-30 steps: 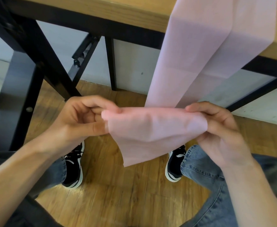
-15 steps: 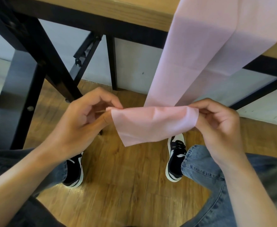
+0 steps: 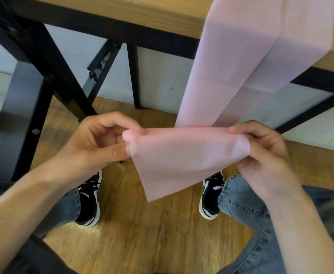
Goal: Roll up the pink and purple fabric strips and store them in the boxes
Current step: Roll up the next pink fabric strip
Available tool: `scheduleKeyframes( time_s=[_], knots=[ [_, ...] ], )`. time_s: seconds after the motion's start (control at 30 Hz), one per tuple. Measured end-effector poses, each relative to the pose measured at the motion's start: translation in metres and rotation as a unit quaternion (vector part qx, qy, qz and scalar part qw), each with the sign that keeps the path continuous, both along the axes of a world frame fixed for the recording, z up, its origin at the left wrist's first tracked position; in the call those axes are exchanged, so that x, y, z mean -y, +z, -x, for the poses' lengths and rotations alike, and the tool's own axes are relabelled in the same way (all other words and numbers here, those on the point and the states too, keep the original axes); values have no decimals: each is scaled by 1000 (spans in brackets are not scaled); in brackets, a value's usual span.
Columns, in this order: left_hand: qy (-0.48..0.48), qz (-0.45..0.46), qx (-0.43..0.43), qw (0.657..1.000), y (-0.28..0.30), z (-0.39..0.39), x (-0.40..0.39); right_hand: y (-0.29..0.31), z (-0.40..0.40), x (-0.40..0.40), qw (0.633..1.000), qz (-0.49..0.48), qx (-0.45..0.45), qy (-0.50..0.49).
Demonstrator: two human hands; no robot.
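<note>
A long pink fabric strip [image 3: 239, 62] hangs off the edge of the wooden table [image 3: 134, 8] down in front of me. Its lower end [image 3: 182, 159] is folded over and stretched level between my hands, with a loose corner hanging below. My left hand [image 3: 100, 139] pinches the left edge of the fold between thumb and fingers. My right hand [image 3: 265, 153] pinches the right edge the same way. No purple strip and no boxes are in view.
The table's black metal legs and braces [image 3: 49, 76] stand at the left and behind. Below are a wooden floor [image 3: 142, 234], my knees in jeans and my black and white shoes [image 3: 211, 194]. A pale wall [image 3: 162, 80] lies beyond the table.
The folded end between my hands has grown longer again after being shorter half a second ago; its loose corner hangs lower. Both hands keep their pinch and have barely moved.
</note>
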State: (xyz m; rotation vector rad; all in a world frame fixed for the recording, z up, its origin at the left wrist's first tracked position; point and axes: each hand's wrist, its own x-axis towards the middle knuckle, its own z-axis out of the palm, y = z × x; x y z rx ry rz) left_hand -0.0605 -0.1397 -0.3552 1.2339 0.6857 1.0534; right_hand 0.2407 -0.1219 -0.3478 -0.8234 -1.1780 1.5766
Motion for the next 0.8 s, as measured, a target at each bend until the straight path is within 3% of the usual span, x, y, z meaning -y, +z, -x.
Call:
scheduleKeyframes(
  time_s=[0.2, 0.3, 0.4, 0.53, 0.67, 0.8],
  knots=[
    [48, -6, -18, 999, -1, -5, 2, 4, -2, 1, 998, -50, 28, 2],
    [130, -19, -89, 987, -1, -11, 4, 2, 1, 1, 984, -69, 139, -89],
    [158, -72, -172, 970, -5, -12, 6, 0, 4, 2, 964, -103, 221, -109],
    [166, -127, -267, 941, -11, -14, 8, -6, 3, 2, 956, -90, 258, -107],
    [164, -90, -199, 962, -12, -16, 4, -11, 4, 1, 968, -64, 217, -112],
    [69, -18, -60, 996, -11, -12, 2, -8, 5, -1, 990, -22, 100, -101]
  ],
)
